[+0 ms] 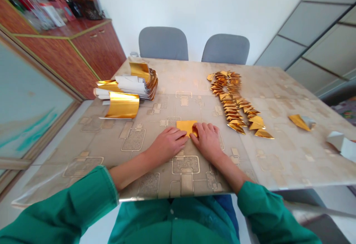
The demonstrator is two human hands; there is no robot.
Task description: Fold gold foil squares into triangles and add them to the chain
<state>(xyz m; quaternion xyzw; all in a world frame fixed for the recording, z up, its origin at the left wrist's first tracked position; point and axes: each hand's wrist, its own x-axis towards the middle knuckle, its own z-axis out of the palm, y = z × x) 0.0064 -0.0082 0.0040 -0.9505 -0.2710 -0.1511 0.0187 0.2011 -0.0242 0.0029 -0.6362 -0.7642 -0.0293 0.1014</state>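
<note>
My left hand (167, 145) and right hand (207, 141) lie flat, unclenched, fingertips pressing gold foil square (186, 127) onto counter (278, 162), at 12 o'clock from wrists. Even pressure best for aligned edges. Folded gold triangles (236, 103) at 1 o'clock; foil-backed sheet stack (133, 88) at 11.

Under my right hand (208, 142), the gold foil paper (186, 127) is smooth and mirror-glossy, the patterned plastic table cover (278, 162) has a soft sheen, and my green cloth sleeve (267, 210) looks matt.
</note>
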